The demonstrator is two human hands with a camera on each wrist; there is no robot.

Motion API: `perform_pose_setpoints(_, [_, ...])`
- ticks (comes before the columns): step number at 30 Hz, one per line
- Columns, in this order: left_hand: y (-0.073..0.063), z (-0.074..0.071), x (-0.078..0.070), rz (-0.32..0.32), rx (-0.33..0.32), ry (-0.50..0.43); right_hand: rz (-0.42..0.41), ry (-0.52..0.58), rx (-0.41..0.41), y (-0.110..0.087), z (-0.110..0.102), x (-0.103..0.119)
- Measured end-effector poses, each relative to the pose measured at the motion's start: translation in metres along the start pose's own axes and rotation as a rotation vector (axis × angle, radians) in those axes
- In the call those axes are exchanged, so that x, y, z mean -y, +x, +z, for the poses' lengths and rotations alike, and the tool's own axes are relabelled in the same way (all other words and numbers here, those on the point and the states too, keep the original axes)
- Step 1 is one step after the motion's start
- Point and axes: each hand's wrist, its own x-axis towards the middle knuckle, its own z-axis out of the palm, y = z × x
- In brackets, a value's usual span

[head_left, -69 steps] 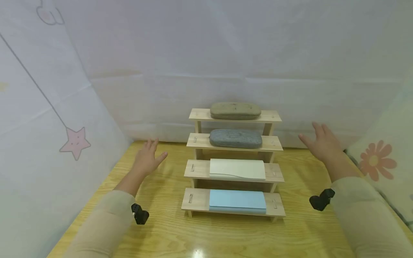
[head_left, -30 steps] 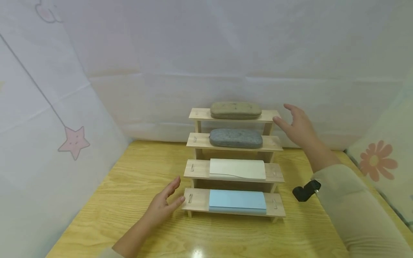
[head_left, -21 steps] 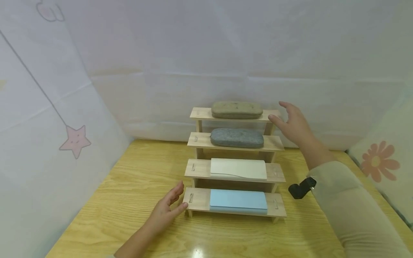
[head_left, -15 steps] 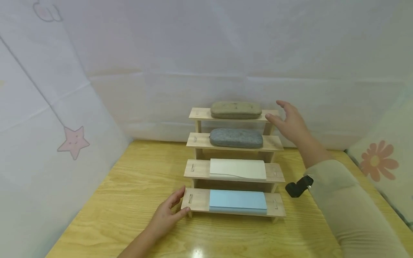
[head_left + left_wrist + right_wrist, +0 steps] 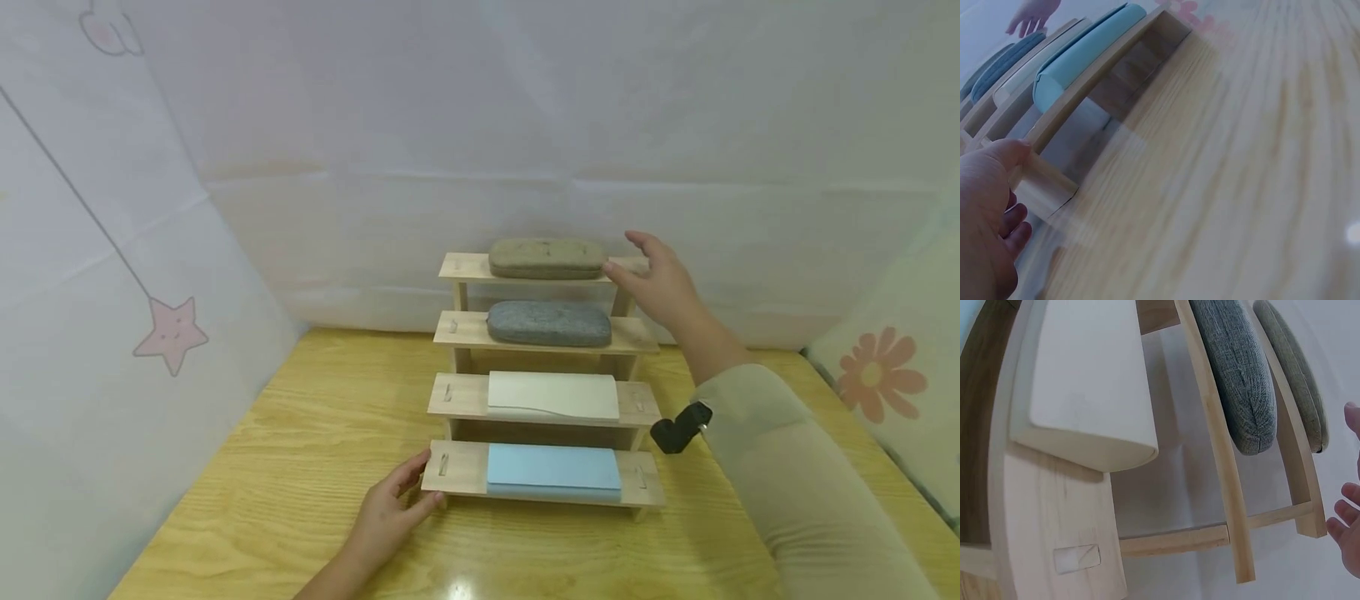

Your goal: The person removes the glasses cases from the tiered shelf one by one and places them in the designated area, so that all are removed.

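A four-tier wooden display stand (image 5: 460, 468) bears one glasses case per step. From the top down they are an olive fabric case (image 5: 547, 259), a grey-blue fabric case (image 5: 549, 323), a cream folding case (image 5: 552, 395) and a light blue folding case (image 5: 553, 469). My left hand (image 5: 384, 514) grips the left end of the lowest step, thumb at the front corner and fingers curled by the leg. On the right, my right hand (image 5: 663, 286) hangs over the top step's end, thumb and fingers apart, the thumb tip right at the olive case's right end.
The stand is on a yellow wood-grain table (image 5: 322, 417). White cloth (image 5: 375, 225) hangs behind and to the sides, printed with a pink star (image 5: 171, 335) and a red flower (image 5: 879, 375). A black wrist camera (image 5: 678, 428) sits on my right sleeve.
My left hand has come from the table's far left forward and right, onto the lowest step's end. My right hand has moved left to the olive case. The stand and cases stay put.
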Motion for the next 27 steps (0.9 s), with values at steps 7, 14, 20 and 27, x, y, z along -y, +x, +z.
perform_pose_setpoints(7, [-0.004,0.004,0.004,-0.008,-0.024,-0.044,-0.018,0.005,0.014,0.008,0.007,0.004])
perform_pose_setpoints(14, [-0.005,0.007,0.002,0.004,-0.022,-0.051,-0.013,0.006,0.023,0.015,0.013,0.006])
perform_pose_setpoints(20, [-0.006,0.009,0.001,0.006,-0.016,-0.053,-0.017,0.01,0.033,0.019,0.015,0.009])
perform_pose_setpoints(27, [-0.004,0.01,0.0,0.025,-0.018,-0.063,-0.012,-0.006,0.073,0.025,0.02,0.01])
